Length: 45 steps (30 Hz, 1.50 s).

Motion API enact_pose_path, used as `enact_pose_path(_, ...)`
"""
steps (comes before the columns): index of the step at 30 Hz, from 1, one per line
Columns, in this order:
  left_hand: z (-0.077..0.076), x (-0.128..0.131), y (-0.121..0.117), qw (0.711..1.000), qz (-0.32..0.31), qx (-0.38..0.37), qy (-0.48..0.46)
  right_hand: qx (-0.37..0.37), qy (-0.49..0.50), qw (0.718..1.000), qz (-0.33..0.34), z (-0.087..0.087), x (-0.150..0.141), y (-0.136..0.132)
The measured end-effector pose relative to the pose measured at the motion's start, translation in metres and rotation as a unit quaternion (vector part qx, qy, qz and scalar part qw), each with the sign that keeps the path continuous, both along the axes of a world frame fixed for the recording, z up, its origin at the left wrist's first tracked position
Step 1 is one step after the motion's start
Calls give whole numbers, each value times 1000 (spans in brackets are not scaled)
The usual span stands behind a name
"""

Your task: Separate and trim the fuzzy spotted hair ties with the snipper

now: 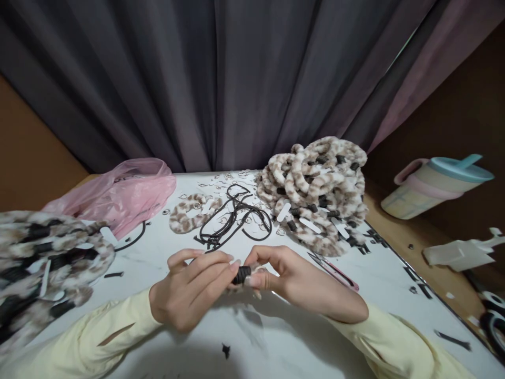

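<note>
Low over the white table, my left hand (pixel 199 287) and my right hand (pixel 282 276) meet at a plush ring whose black cord wrapping (pixel 241 275) shows between them. My left fingers close over one side of it and hide most of the ring. On the other side, my right thumb and fingers pinch it beside the wrapping. Just beyond my hands lies a loose tangle of dark cord (pixel 236 216). A single brown-and-white plush ring (pixel 182 216) rests to the left of that cord.
A large heap of plush rings (pixel 315 179) stands at the back right, another heap (pixel 43 263) at the left. Pink-handled snips (pixel 337 272) lie right of my hands. A pink plastic bag (pixel 130 189), a tumbler (pixel 430 187) and a white bottle (pixel 457 253) stand around the edges.
</note>
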<state>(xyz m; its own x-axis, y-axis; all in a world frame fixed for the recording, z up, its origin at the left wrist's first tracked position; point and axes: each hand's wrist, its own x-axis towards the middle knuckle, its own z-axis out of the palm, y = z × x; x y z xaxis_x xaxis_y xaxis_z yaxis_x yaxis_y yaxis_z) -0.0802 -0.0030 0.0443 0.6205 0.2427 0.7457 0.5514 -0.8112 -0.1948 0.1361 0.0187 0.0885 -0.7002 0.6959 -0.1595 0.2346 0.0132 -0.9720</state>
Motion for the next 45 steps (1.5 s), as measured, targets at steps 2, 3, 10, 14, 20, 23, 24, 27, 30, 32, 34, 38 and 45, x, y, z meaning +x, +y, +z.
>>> enact_pose_path(2, 2, 2, -2, 999, 12, -38, -11, 108, -33, 993, -43, -2, -3, -6)
enact_pose_path(3, 4, 4, -3, 998, 16, -55, -20, 171, -41, 983, -59, -4, -5, -8)
enact_pose_path(10, 12, 9, -1, 995, -21, -73, -67, 386, 9, 919, -82, -12, -7, -14)
enact_pose_path(14, 10, 5, 0, 992, -27, -112, -59, 394, 21, 915, -79, -8, -5, -13)
enact_pose_path(20, 18, 9, 3, 990, -47, -115, -66, 411, 25, 909, -68, -7, -4, -12)
enact_pose_path(23, 20, 13, 3, 989, -51, -117, -80, 429, 23, 900, -69, -9, -6, -14)
enact_pose_path(24, 19, 14, 2, 987, -53, -123, -92, 438, 21, 896, -73, -10, -6, -15)
enact_pose_path(27, 16, 18, -3, 972, -57, -173, -152, 486, 6, 868, -99, -13, -9, -17)
enact_pose_path(30, 14, 23, -9, 953, -38, -235, -187, 559, -24, 821, -116, -16, -11, -19)
enact_pose_path(32, 15, 25, -12, 945, -25, -260, -199, 612, -50, 781, -117, -18, -11, -19)
enact_pose_path(34, 17, 27, -13, 934, -18, -288, -212, 658, -71, 740, -117, -21, -10, -18)
enact_pose_path(38, 27, 26, -5, 855, 2, -461, -239, 606, -46, 782, -135, -22, -9, -13)
enact_pose_path(45, 49, 13, 19, 572, -26, -783, -243, -84, 74, 987, -118, -8, -9, 1)
